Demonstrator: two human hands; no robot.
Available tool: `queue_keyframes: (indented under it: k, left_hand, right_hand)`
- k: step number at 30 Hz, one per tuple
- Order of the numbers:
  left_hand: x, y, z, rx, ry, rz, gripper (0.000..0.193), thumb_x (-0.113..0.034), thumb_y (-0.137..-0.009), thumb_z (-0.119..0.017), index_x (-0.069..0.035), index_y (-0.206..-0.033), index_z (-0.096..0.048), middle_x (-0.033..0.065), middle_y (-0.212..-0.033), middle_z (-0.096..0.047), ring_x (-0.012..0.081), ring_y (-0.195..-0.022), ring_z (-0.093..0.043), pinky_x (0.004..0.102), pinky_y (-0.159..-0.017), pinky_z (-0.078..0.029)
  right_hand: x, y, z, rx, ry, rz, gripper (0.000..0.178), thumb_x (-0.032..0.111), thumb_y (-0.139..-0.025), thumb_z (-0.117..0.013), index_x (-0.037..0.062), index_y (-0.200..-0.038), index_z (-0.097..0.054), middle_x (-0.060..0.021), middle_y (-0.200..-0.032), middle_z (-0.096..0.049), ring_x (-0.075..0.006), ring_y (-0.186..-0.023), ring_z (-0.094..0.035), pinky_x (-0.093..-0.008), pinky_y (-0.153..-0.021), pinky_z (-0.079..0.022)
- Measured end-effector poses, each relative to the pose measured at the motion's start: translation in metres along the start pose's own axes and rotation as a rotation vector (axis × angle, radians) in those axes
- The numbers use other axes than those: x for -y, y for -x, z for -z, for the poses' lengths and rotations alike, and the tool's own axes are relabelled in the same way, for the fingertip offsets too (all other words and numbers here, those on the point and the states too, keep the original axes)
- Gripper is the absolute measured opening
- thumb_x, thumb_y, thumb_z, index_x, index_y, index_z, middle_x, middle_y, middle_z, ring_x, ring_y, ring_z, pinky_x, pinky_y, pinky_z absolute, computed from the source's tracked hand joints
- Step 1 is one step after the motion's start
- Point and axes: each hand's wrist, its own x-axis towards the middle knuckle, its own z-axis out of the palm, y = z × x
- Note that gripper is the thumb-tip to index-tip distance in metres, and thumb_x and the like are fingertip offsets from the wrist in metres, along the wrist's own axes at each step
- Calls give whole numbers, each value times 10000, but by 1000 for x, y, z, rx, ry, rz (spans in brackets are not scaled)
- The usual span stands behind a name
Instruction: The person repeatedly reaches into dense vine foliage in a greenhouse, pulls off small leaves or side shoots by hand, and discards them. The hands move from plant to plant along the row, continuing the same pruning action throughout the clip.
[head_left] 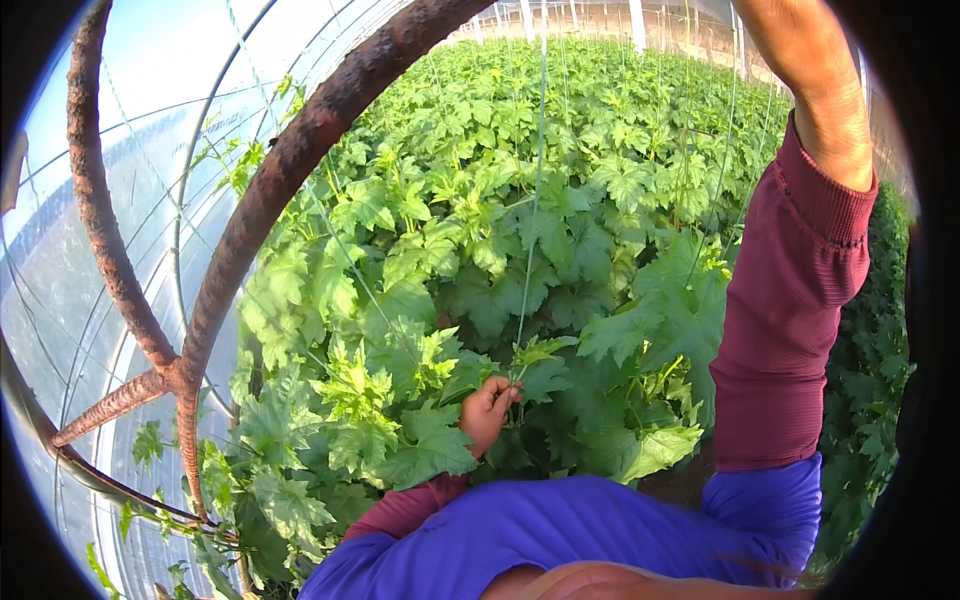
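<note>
In the lower middle, my left hand [487, 412] is closed in a pinch among the leaves. A thin pale string [534, 215] comes down from above and meets its fingertips. A leafy shoot [542, 350] stands right at the fingers; whether its stem is also in the pinch cannot be made out. My right forearm [825, 110], in a maroon sleeve, reaches up past the top edge at the right. The right hand itself is out of the picture.
Rusty brown metal pipes [290, 160] arch across the left, in front of a clear plastic greenhouse wall [130, 230]. Dense lobed green plants [590, 130] spread ahead, with several hanging strings among them. White posts [638, 25] stand at the back.
</note>
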Motion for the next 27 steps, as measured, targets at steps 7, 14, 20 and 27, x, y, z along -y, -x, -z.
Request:
queue_keyframes:
  k: [7,14,20,27]
  left_hand:
    - [-6,0,-1,32,-7,37,72,-138,-930,-533,-66,-928,-530,17,-902,-641,8,-497,-363,181,-427,-289]
    - [-5,-7,14,-105,-1,15,79,-126,-926,-533,-48,-929,-541,28,-849,-631,13,-491,-373,185,-420,-287]
    - [-11,-13,13,-280,7,-103,118,-144,-928,-538,-36,-887,-561,9,-751,-608,8,-466,-344,178,-419,-273]
    - [-15,-39,3,-232,15,-96,83,-118,-912,-556,-64,-853,-535,33,-786,-625,21,-433,-346,180,-393,-277]
  right_hand:
    - [-21,-8,-7,-214,584,323,234,277,-927,-520,134,-1055,-654,-42,-548,-410,-198,-495,-436,-339,-467,-333]
    - [-33,18,-23,-156,194,78,224,285,-930,-511,125,-1019,-641,-43,-549,-411,-195,-498,-434,-335,-471,-333]
    - [-52,33,-24,-174,94,15,222,292,-934,-504,117,-988,-629,-44,-550,-411,-193,-501,-432,-331,-474,-334]
    - [-66,44,4,-126,133,7,228,300,-938,-495,107,-953,-615,-44,-551,-412,-191,-505,-430,-327,-478,-334]
